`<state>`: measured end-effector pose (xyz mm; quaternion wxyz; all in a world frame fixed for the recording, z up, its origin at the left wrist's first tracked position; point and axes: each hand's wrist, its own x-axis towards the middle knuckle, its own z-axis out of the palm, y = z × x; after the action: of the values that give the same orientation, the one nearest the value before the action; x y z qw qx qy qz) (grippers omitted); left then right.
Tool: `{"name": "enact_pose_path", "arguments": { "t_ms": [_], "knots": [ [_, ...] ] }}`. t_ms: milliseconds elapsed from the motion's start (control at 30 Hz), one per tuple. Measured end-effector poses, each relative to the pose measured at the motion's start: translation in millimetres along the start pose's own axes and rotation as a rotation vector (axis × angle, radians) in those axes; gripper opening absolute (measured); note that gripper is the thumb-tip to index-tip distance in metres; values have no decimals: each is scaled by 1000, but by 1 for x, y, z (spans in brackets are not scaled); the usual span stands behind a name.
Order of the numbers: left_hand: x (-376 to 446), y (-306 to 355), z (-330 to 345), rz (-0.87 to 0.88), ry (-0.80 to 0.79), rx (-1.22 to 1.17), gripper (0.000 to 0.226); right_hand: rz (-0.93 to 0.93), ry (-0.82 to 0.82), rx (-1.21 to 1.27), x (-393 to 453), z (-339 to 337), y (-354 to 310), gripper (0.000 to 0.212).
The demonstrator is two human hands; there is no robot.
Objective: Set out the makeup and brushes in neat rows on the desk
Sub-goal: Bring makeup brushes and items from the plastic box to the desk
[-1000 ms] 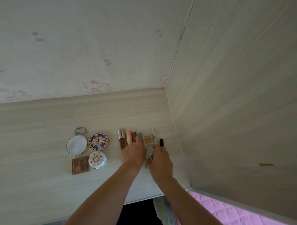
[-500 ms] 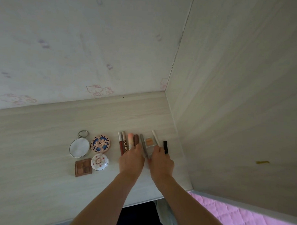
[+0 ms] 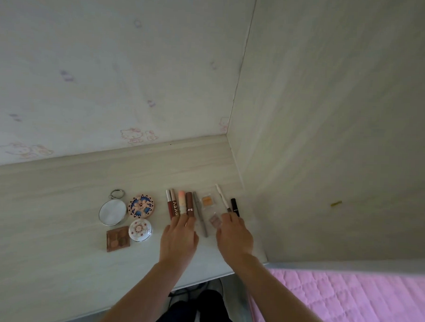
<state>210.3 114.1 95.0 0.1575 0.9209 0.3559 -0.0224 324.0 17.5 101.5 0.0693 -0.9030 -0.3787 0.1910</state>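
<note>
On the pale wooden desk (image 3: 58, 202), near its right corner, both hands lie palm-down over a row of makeup. Left hand (image 3: 178, 239) has straight fingers, its tips touching the near ends of the red lip gloss tubes (image 3: 170, 204), the peach stick (image 3: 181, 201) and the brown lipstick (image 3: 189, 203); it grips nothing. Right hand (image 3: 233, 237), at 3 o'clock from the left, has its fingers bent down over the clear eyeshadow case (image 3: 210, 210), tips close to the white pencil (image 3: 222, 196) and the black tube (image 3: 234, 207); whether it pinches anything I cannot tell. A grey pen (image 3: 200, 216) lies between the hands, slanting toward 11 o'clock.

Half a second ago the hands sat closer together, nearly touching over the grey pen; now they are apart and the pen and the case's lower pan show.

At 9 o'clock from the left hand lie the round mirror (image 3: 112, 210), the patterned compact (image 3: 141, 206), the white compact (image 3: 140, 230) and the brown palette (image 3: 118, 238), unchanged.
</note>
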Motion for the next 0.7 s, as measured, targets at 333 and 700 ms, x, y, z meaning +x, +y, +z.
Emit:
{"name": "enact_pose_path", "arguments": {
  "t_ms": [333, 700],
  "knots": [
    [-27, -25, -12, 412, 26, 0, 48, 35, 93, -34, -59, 21, -5, 44],
    [-79, -13, -10, 893, -75, 87, 56, 346, 177, -3, -176, 48, -31, 57]
  ]
}}
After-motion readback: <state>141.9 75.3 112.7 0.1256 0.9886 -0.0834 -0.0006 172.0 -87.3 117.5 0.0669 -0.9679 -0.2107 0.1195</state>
